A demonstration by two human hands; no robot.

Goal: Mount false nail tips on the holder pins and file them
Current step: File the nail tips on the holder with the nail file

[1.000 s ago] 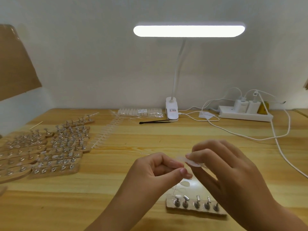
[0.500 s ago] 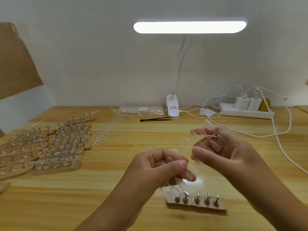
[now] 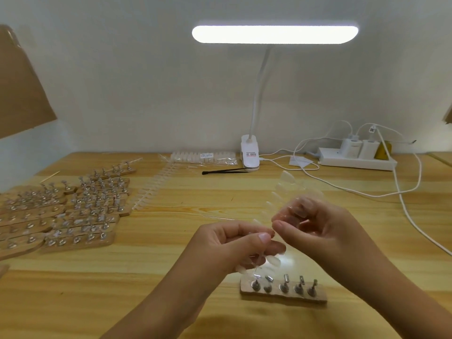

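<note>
- False nail tips (image 3: 286,179) of clear plastic, joined on one long strip, hang between both hands above the near middle of the pale wooden table (image 3: 171,302). They blur, so I cannot count them.
- From my screen, the left hand (image 3: 227,245) pinches the strip's lower part between thumb and forefinger, with the other fingers curled under.
- The right hand (image 3: 318,226) pinches the same strip higher up, its thumb tip close to the left forefinger.
- One small wooden holder block (image 3: 281,296) lies on the table just below the hands and carries five upright metal pins (image 3: 285,283).
- At the left, many more wooden blocks with pins (image 3: 80,211) lie packed in rows, too many for me to count.
- One second strip of pale tips (image 3: 151,189) lies flat beside them.
- One clear packet of tips (image 3: 205,157) at the wall bears a white label, too small to read.
- One thin black tool (image 3: 225,171) lies in front of the packet.
- One white clip lamp (image 3: 250,155) is lit. Its clip has a label in red and dark print that I cannot read.
- One white power strip (image 3: 357,159) holds two white chargers (image 3: 352,146).
</note>
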